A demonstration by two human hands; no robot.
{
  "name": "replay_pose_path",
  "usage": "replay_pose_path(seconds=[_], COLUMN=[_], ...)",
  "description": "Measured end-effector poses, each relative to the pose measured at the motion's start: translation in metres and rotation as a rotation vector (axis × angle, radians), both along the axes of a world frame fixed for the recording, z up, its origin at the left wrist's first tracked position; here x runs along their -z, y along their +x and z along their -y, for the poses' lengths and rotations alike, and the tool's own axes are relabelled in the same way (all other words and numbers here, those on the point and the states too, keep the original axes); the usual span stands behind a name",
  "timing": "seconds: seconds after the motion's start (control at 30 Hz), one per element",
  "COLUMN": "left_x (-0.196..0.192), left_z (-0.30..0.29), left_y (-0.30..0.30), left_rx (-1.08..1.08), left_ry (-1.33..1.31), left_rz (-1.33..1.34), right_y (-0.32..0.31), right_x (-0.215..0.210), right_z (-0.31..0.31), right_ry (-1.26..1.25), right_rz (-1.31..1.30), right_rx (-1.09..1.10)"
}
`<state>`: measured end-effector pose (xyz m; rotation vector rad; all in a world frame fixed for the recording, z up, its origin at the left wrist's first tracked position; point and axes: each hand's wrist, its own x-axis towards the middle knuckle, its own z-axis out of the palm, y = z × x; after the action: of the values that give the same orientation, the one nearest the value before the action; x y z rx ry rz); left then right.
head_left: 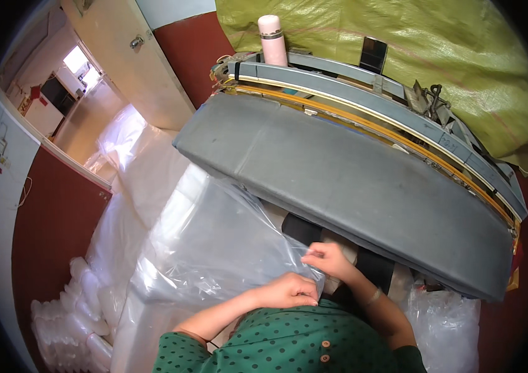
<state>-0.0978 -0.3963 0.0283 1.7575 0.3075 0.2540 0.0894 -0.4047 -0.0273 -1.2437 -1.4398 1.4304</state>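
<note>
Both hands pinch the edge of a clear plastic bag (214, 248) at six o'clock: left hand (289, 290) clenched on it, right hand (332, 260) gripping with fingertips. The grey worktop (363, 186) hides what lies beneath; the bag's contents are unclear.

Grey machine table (363, 180) blocks ahead, stacked cups (80, 311) left, open above plastic bag (214, 242)

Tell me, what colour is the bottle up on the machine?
Pale pink bottle with a grey band, in the head view.

Glossy clear plastic bag (214, 242); matt grey cloth-covered machine table (351, 186).
</note>
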Motion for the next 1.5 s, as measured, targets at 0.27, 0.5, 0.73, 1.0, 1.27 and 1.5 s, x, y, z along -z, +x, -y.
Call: replay_pose_path(seconds=[0.27, 0.5, 0.73, 1.0, 1.27, 1.5], left_x=[-0.070, -0.187, -0.216, -0.043, -0.078, -0.159], left_z=[-0.037, -0.034, -0.033, -0.069, -0.318, -0.409], left_y=[0.024, 0.052, 0.044, 0.039, -0.170, -0.149], left_rx=[-0.094, -0.234, -0.525, 0.515, -0.525, -1.545], left_ry=[0.718, 0.781, 0.575, 0.713, 0.883, 1.053], left_rz=[-0.029, 0.510, 0.895, -0.488, -0.763, 0.189], right_y=[0.045, 0.044, 0.175, 0.411, 0.322, 0.308], right_x=[-0.096, -0.069, -0.021, -0.128, -0.177, -0.136], right_z=[0.046, 0.058, 0.175, 0.568, 0.308, 0.176], right_ry=[0.514, 0.142, 0.416, 0.591, 0.314, 0.341], right_rz=[-0.252, 0.283, 0.851, 1.132, 1.556, 1.089], right_rx=[-0.022, -0.152, 0.699, 2.073, 1.371, 0.920])
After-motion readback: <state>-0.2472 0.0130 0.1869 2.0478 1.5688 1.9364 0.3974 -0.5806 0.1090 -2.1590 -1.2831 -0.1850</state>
